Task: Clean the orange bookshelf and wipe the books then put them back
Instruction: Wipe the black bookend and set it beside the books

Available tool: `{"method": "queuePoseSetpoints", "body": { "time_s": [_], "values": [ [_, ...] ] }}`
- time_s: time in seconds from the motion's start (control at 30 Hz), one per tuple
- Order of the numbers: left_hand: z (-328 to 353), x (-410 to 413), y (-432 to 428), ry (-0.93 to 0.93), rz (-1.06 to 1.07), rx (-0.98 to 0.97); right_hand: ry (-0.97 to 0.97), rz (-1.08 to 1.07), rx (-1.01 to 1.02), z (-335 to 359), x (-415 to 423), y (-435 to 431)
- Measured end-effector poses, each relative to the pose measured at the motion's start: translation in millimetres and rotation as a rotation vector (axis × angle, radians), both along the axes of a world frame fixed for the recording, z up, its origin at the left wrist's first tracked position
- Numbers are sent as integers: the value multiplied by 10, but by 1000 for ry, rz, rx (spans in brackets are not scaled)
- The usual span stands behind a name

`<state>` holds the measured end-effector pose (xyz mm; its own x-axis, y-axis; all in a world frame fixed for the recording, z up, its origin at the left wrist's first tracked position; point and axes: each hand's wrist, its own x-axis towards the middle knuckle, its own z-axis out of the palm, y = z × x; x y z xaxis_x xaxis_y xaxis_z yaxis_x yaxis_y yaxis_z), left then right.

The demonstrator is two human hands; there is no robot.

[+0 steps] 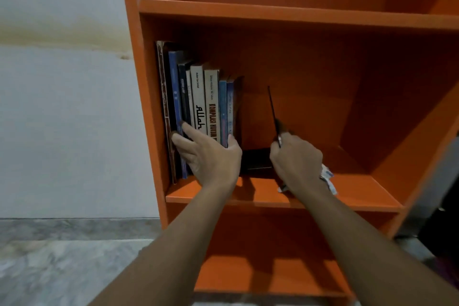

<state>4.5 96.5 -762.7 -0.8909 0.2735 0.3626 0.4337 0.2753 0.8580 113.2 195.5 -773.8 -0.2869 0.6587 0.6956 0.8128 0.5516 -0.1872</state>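
The orange bookshelf (285, 13) fills the right of the view. Several books (198, 97) stand upright at the left end of its middle shelf. My left hand (211, 154) spans their lower spines, fingers spread on the left ones and thumb against the rightmost blue one. My right hand (295, 159) pinches a thin dark book (272, 109), held upright and edge-on a little to the right of the row. A white cloth with blue marks (329, 179) pokes out under that hand. A dark object (255, 160) lies flat on the shelf between my hands.
The right part of the middle shelf (360, 189) is bare orange board, as are the shelf above and the shelf below (273, 273). A pale wall (69, 119) and a grey marble floor (62, 256) lie to the left. Something dark stands at the far right edge.
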Motion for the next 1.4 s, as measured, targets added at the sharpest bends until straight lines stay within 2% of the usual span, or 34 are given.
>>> {"method": "queuePoseSetpoints", "body": {
  "time_s": [0.17, 0.5, 0.7, 0.8, 0.97, 1.03, 1.1, 1.2, 1.3, 1.4],
  "values": [
    [-21, -57, 148, -116, 84, -10, -18, -15, -160, -105, 64, 41],
    [-67, -171, 453, -213, 200, -62, -170, 47, -156, -136, 190, 166],
    [87, -175, 422, -256, 167, -95, -245, -8, -145, -48, 230, 166],
    [129, -164, 413, -239, 143, -21, -278, 58, -292, -9, 95, 140],
    [116, -237, 338, -129, 107, 27, -375, 522, -876, 66, -542, 155],
    [46, -305, 255, -34, 45, -16, -396, 594, -1035, 150, -665, 198],
    [-13, -342, 169, 29, -13, -97, -476, 630, -1067, 153, -744, 261],
    [-142, -276, 53, 281, 147, -222, -596, 638, -1100, 19, -881, 412],
    [-239, -201, -44, 435, 275, -81, -653, 527, -1111, 105, -823, 327],
    [-162, -133, -94, 301, 168, 163, -612, 489, -1019, 76, -734, 356]
  ]
}}
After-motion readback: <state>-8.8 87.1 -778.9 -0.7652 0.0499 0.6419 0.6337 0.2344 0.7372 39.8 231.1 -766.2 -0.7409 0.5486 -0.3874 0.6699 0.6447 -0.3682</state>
